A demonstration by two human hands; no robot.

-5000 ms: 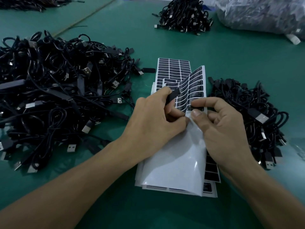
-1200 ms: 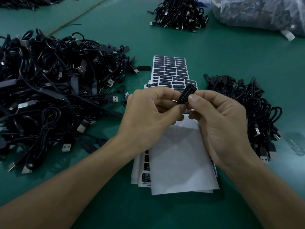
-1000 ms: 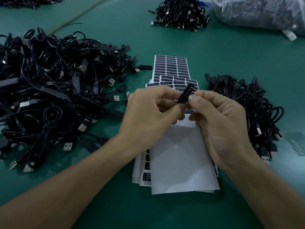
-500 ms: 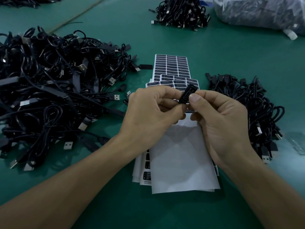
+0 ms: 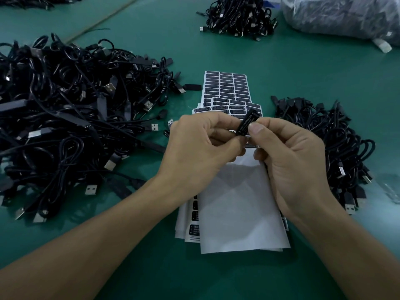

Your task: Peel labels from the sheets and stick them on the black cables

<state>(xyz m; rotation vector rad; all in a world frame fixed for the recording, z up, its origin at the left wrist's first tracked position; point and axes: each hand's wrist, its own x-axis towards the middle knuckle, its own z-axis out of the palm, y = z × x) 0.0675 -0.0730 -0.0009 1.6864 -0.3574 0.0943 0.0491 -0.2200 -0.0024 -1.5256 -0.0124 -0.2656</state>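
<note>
Above the stacked sheets, between both thumbs: small black piece [image 5: 247,123] with pale lettering, tilted, pinched from below by thumb and forefinger of left hand [image 5: 201,148], pressed from the side by thumb of right hand [image 5: 292,161], remaining fingers of both curled in. Bare label or label wrapped on a cable part: cannot tell. Beneath, on green table [image 5: 313,79], label sheets [image 5: 226,87] mostly full, with one white backing sheet [image 5: 238,208] on top nearest. Left, large cable pile [image 5: 65,118]; right, smaller cable heap [image 5: 329,139]. Judged early in the job: one label in hand, rows of labels unpeeled, most cables probably waiting.
</note>
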